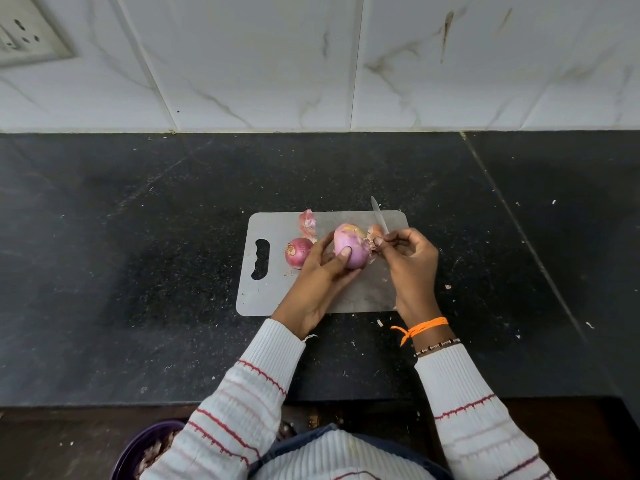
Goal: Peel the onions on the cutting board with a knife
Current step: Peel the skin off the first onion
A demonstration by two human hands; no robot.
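Note:
My left hand grips a pale purple, partly peeled onion above the grey cutting board, thumb pressed on its front. My right hand holds a small knife, its blade pointing away, and pinches a flap of loose skin at the onion's right side. A second onion, dark red and unpeeled, sits on the board just left of my left hand. A piece of peeled skin lies at the board's far edge.
The board lies on a black speckled stone counter with small skin scraps scattered on it. A white tiled wall rises behind, with a socket at far left. A purple bowl with peelings sits below the counter edge at lower left.

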